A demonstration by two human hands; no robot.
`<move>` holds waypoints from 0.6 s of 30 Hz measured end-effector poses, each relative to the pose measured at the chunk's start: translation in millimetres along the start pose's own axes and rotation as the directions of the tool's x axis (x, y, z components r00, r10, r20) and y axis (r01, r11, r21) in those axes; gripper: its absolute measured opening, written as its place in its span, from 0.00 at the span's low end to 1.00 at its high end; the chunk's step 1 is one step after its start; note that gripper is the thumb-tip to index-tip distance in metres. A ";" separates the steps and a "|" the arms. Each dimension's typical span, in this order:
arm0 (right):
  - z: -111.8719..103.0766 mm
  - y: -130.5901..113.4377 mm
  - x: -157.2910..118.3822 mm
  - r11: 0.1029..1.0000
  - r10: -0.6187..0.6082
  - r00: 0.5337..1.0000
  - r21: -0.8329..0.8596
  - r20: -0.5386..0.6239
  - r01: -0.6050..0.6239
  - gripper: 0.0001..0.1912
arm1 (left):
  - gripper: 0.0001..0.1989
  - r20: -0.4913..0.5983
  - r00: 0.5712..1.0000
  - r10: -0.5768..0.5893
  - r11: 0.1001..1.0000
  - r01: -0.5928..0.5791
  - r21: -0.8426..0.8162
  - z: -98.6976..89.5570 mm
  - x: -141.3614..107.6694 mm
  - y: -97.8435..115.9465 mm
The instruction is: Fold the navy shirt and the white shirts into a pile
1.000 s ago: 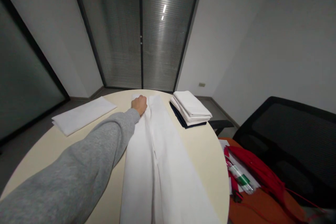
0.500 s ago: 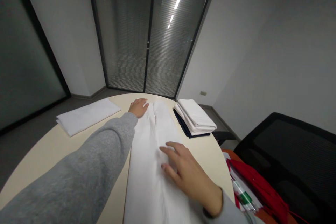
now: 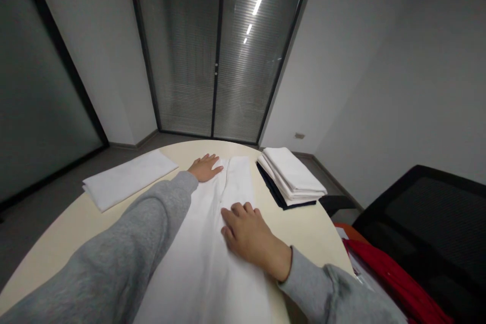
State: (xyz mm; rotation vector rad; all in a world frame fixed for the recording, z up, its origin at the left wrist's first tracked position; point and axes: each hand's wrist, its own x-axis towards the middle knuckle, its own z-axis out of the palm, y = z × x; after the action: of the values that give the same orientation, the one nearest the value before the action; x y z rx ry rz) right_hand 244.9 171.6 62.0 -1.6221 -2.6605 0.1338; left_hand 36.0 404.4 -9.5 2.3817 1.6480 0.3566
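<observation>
A long white cloth [image 3: 205,263] lies lengthwise on the table, with a fold line running down its middle. At its far end my left hand [image 3: 205,167] rests palm down on the left corner, fingers spread. Nearer to me, my right hand [image 3: 246,235] lies on the cloth beside the fold line. Its fingers are bent, and a gap shows between thumb and index finger; the tips of its other fingers are partly hidden. The cloth's near end runs out of view at the bottom.
The round cream table [image 3: 304,233] carries a folded white cloth [image 3: 129,177] at left and a stack of folded white cloths [image 3: 292,172] on dark fabric [image 3: 281,200] at right. A black mesh chair [image 3: 425,233] with red fabric [image 3: 395,273] on it stands at right.
My right hand has moved left and come down onto the cloth by the fold line, its fingers more bent. The cloth's near left part now spreads farther left. My left hand stays at the far corner.
</observation>
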 end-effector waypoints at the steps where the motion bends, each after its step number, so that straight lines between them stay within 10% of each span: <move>1: -5.4 4.4 9.6 1.000 0.008 1.000 0.010 0.015 -0.008 0.23 | 0.38 -0.008 1.000 0.007 1.000 -0.007 -0.005 0.5 -2.7 2.6; 9: -2.9 30.1 74.1 0.997 0.076 0.997 0.026 -0.026 -0.075 0.21 | 0.23 -0.200 0.979 -0.036 0.990 0.007 -0.142 -14.3 -8.6 30.1; 18: -22.2 49.0 69.4 0.981 0.191 0.978 -0.024 -0.083 -0.194 0.15 | 0.20 0.036 0.992 -0.120 0.841 0.120 -0.527 -7.8 9.6 55.3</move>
State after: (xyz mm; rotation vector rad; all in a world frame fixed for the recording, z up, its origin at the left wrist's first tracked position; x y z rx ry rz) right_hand 257.9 256.9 78.2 -1.8509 -2.4558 0.0292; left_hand 85.5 394.7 16.1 1.8568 1.4482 0.6856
